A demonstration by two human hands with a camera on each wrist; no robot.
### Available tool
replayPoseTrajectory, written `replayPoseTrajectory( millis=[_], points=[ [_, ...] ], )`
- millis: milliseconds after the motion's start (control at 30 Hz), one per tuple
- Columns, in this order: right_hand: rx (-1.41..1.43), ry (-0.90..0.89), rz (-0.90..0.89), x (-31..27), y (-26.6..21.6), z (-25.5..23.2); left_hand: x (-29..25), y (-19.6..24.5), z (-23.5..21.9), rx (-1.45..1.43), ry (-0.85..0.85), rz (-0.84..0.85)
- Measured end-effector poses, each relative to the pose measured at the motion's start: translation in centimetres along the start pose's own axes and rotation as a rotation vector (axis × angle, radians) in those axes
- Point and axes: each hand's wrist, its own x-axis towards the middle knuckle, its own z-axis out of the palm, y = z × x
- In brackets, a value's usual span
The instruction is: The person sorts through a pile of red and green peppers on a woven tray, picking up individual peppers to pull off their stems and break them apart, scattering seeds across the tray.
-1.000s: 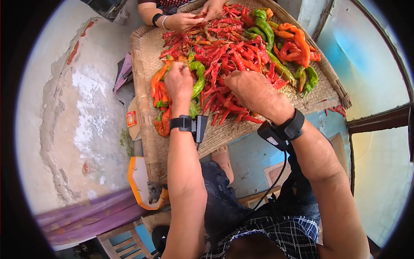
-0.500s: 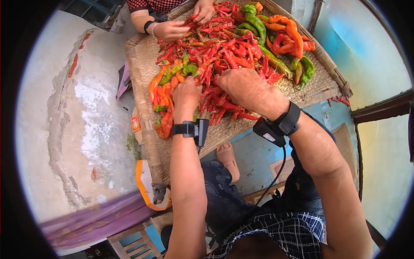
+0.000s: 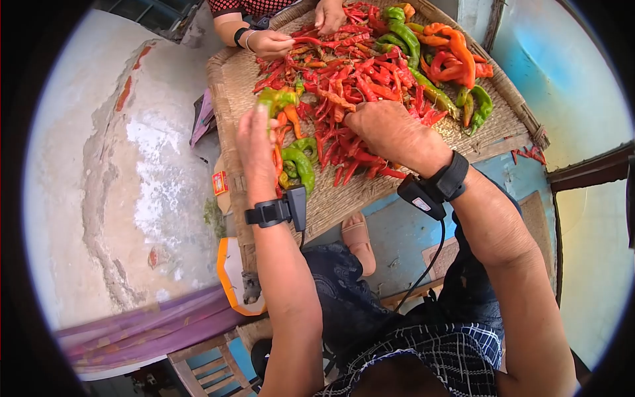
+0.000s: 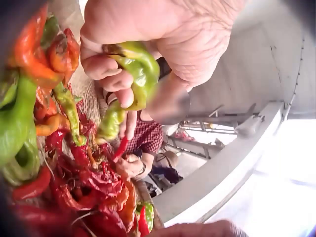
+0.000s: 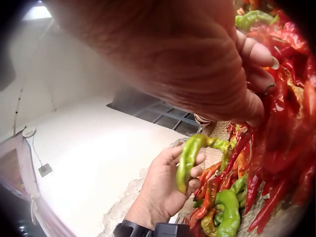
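My left hand (image 3: 254,145) holds a curved green pepper (image 4: 143,74), raised over the left side of the woven tray (image 3: 225,126). In the right wrist view the same green pepper (image 5: 190,160) lies across the palm, with the fingers curled round it. My right hand (image 3: 393,132) is at the near side of the red chili pile (image 3: 380,89). Its thumb and fingers pinch a red chili (image 5: 266,101) whose stem shows between them. Green peppers (image 3: 301,162) and orange peppers (image 3: 291,119) lie beside the left hand.
Across the tray another person's hand (image 3: 270,44) holds a red chili (image 3: 306,41). More green peppers (image 3: 481,109) and orange peppers (image 3: 460,56) lie at the tray's right. A plastered wall (image 3: 112,165) stands on the left. A few red chilies (image 3: 529,155) lie beyond the tray's right edge.
My left hand has gone down among the peppers, then come up and left with a green pepper. The right hand stays at the red pile. The other person's hands have shifted over the chilies.
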Motion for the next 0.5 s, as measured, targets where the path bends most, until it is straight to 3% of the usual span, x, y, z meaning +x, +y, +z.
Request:
replayPoseTrajectory(
  millis=[100,133,200,233,267,333,367,433,500],
  points=[
    [-0.003,0.015,-0.007,0.0,0.2,0.4,0.8,-0.7,-2.3,-0.161,0.216,0.071],
    [-0.002,0.015,-0.010,0.1,0.2,0.4,0.9,-1.2,-3.0,-0.161,0.220,0.072],
    [-0.023,0.006,0.002,0.2,0.1,0.3,1.2,-2.3,-4.3,-0.072,0.419,0.001],
    [-0.021,0.005,-0.001,0.2,0.1,0.4,2.0,-4.3,-6.4,0.106,0.413,-0.042],
    [-0.030,0.022,-0.017,0.2,0.1,0.4,2.3,-5.7,-7.4,0.107,0.416,-0.042],
    [-0.042,0.037,-0.032,0.4,0.4,0.6,1.9,-6.2,-7.8,0.486,0.406,0.220],
    [-0.005,0.045,-0.025,0.5,0.8,0.7,1.7,-6.7,-7.8,0.480,0.408,0.213],
    [0.023,0.042,-0.029,0.7,1.4,0.5,-0.1,-3.9,-5.7,1.124,0.540,0.369],
    [0.336,0.186,-0.077,0.7,2.0,-0.5,-0.6,-2.4,-4.8,1.067,0.492,0.402]
  ],
)
